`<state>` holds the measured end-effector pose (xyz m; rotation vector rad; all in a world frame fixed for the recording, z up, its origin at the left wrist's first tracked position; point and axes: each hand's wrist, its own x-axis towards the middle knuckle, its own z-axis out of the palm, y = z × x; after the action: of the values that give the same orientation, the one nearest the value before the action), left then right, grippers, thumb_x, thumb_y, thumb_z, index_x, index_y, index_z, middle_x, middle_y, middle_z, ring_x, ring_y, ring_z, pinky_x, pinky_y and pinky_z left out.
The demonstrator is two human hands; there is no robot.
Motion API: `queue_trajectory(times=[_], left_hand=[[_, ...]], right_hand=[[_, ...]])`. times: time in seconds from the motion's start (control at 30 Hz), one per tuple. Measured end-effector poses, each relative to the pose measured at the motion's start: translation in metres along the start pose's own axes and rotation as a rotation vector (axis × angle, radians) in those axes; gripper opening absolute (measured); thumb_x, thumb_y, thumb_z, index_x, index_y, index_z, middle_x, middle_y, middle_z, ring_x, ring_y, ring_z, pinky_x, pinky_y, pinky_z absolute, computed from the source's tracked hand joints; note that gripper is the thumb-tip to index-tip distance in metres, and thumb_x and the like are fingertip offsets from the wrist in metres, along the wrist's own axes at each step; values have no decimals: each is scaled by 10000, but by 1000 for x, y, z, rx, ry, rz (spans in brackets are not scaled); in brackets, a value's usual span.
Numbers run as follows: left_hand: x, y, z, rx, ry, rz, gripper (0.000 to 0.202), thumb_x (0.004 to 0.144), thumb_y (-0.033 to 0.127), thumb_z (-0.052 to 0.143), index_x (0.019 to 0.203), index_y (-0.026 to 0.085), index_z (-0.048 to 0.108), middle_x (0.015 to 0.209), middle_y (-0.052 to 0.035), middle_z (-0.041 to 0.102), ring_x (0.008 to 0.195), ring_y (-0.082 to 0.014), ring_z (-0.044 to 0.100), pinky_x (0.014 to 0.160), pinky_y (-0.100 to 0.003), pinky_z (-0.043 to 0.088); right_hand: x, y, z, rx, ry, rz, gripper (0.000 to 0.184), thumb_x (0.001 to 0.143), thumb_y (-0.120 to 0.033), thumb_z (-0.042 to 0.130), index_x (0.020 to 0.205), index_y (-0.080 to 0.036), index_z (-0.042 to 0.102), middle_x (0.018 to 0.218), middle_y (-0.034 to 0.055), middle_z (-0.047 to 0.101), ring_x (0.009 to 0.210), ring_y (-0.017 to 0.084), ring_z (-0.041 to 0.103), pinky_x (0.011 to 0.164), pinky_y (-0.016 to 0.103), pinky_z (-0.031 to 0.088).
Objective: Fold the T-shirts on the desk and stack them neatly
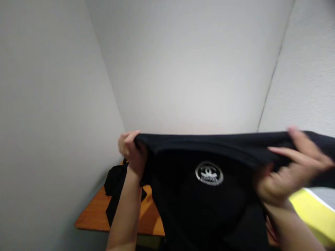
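I hold up a black garment (206,202) with a round white logo (209,173) on its front, stretched out in the air between both hands. My left hand (131,148) grips its upper left edge with the fingers curled over the cloth. My right hand (290,167) clasps the upper right edge, its fingers blurred by motion but wrapped around the fabric. The garment hangs down and hides most of what lies below it.
An orange wooden table (94,214) stands below at the left, with more black cloth (115,184) piled on it. A yellow surface (312,212) shows at the lower right. Plain white walls enclose the corner ahead.
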<state>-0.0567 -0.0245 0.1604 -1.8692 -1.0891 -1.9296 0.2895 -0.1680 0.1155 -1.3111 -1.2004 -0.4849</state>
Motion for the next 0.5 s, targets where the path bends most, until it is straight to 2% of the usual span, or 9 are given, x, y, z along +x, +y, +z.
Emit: queue_trajectory(times=[0.07,0.1,0.13,0.2,0.27,0.33,0.37,0.43,0.5], left_hand=[[17,-20,46,256,-274,29,390,1011,329,242,1179,114,521,1164,-157,562,1143,-223,489,1035,-419,344],[17,-32,62,388,-481,19,415,1014,315,206,1263,125,478,1236,-154,548,1180,-212,481,1042,-396,344],[11,-44,72,458,-610,5,416,1009,321,233,1291,137,476,1274,-151,548,1206,-218,479,1048,-394,342],[-16,-72,74,540,-786,-38,390,967,370,366,1232,162,562,1315,-148,559,1269,-271,451,1085,-457,297],[-53,-102,56,625,-896,-97,339,909,406,461,1053,187,677,1371,-144,538,1360,-352,347,1117,-592,152],[-91,-132,28,725,-958,-183,331,868,406,514,992,176,717,1384,-179,521,1381,-423,288,1075,-691,74],[-107,-146,14,797,-993,-242,366,865,409,514,1065,173,711,1409,-195,489,1393,-443,250,1057,-716,54],[-131,-170,-12,949,-1088,-402,468,915,446,408,1311,264,577,1514,-131,360,1417,-433,194,1018,-751,111],[-145,-187,-34,1021,-1131,-470,500,956,438,282,1429,343,415,1570,-65,250,1425,-408,190,989,-752,196]], right_hand=[[18,10,41,-102,-32,-65,404,927,-363,437,1304,-233,500,1501,89,335,1358,360,311,1086,593,250],[22,18,62,-155,-100,-81,442,921,-352,450,1335,-199,472,1541,110,244,1359,353,310,1098,558,253],[20,29,81,-203,-205,-78,493,913,-359,465,1369,-172,440,1566,134,156,1357,352,314,1096,523,274],[-1,58,110,-289,-452,-14,618,893,-405,498,1439,-151,360,1579,167,30,1357,361,315,1079,480,314],[-39,91,125,-387,-702,9,626,896,-443,475,1447,-163,369,1573,162,111,1385,365,265,1099,484,281],[-80,120,128,-469,-868,44,634,894,-508,443,1437,-180,413,1566,138,177,1407,376,209,1110,497,259],[-98,132,127,-506,-924,69,653,887,-550,431,1438,-198,424,1564,124,198,1407,394,193,1108,519,253],[-124,147,123,-567,-989,119,694,872,-620,403,1447,-232,426,1564,97,214,1407,424,162,1103,562,236],[-138,152,120,-605,-1012,149,719,866,-657,372,1465,-260,403,1569,72,208,1412,430,130,1111,581,204]])
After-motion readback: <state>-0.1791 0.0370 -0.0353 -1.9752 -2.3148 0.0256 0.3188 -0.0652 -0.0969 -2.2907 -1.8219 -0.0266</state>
